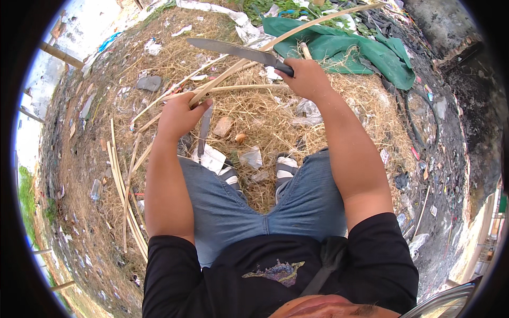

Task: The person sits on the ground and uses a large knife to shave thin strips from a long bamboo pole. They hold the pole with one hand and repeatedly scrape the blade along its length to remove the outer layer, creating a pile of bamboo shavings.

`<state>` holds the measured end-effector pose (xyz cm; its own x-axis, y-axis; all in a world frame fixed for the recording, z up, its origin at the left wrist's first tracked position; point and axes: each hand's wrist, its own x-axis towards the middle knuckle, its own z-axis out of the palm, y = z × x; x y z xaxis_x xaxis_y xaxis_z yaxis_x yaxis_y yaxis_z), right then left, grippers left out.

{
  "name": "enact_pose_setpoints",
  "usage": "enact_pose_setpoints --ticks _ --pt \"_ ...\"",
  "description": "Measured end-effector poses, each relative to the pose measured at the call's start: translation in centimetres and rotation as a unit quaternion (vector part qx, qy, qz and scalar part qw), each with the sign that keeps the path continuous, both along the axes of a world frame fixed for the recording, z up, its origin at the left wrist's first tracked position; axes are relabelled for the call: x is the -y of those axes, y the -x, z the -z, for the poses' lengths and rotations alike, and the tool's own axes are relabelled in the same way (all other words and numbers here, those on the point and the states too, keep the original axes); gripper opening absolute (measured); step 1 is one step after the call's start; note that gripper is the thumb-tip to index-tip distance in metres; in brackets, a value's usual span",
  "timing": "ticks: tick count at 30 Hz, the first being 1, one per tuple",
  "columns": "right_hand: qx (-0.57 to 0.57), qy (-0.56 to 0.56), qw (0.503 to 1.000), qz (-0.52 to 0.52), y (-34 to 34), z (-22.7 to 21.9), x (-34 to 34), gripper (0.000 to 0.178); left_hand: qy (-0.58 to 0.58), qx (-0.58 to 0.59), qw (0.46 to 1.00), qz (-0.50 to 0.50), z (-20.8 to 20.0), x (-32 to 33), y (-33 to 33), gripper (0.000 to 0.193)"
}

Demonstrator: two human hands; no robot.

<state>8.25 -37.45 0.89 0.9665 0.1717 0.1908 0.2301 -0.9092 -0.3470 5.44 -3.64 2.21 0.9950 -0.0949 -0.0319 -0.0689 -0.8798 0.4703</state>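
Note:
My left hand (179,115) is closed around a long, pale split bamboo strip (218,79). The strip slants away to the upper right, over a green sheet. In my right hand (306,79) is a large knife (230,49), gripped by its dark handle. Its long grey blade points left and crosses the strip beyond my left hand; whether it touches cannot be told. More thin strips lie on the straw around my left hand. A grey, flat blade-like piece (204,130) stands just right of my left wrist, its upper end near my thumb.
Dry straw and scattered litter cover the ground. A crumpled green sheet (339,50) lies at the far right, beside a dark cable (411,119). Several bamboo strips (121,183) lie at my left. Brick pieces (224,126) sit between my sandalled feet. A blackened wall (472,95) stands at right.

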Motion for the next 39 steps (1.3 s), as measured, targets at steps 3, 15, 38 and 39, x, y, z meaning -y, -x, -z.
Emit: enact_pose_setpoints --ticks 3,15,38,39 --pt "0.098 -0.042 0.994 -0.005 -0.7 1.0 1.4 0.035 0.029 0.005 1.000 0.003 0.0 -0.3 0.4 0.046" --pt "0.092 0.012 0.996 -0.007 -0.1 0.7 -0.3 0.028 0.060 0.005 0.998 0.008 0.3 -0.3 -0.2 0.044" --pt "0.056 0.001 0.995 0.076 -0.8 1.1 0.9 0.014 0.046 0.035 0.998 0.003 0.5 -1.2 -0.7 0.044" --pt "0.059 -0.009 0.996 0.066 -0.7 1.1 0.4 0.015 0.056 0.032 0.998 0.008 0.7 -1.7 -0.9 0.045"
